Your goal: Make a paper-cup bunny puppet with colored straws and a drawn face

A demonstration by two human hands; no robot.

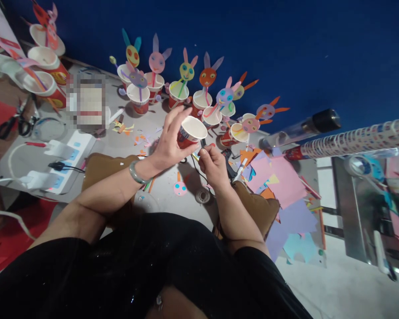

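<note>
My left hand is wrapped round a red paper cup with a white inside, held up over the table and tilted a little. Close to the cup's lower right side, my right hand is closed on a thin thing whose dark end sticks up past the fingers; its kind is hard to make out. Below both hands, a pink paper rabbit face with blue eyes lies on the table. A roll of tape sits to the right of it.
Finished-looking paper rabbits in cups, such as an orange-faced one, stand along the blue wall. Stacked cups and coloured paper sheets are at right. A power strip and scissors lie at left. Brown cushions flank my forearms.
</note>
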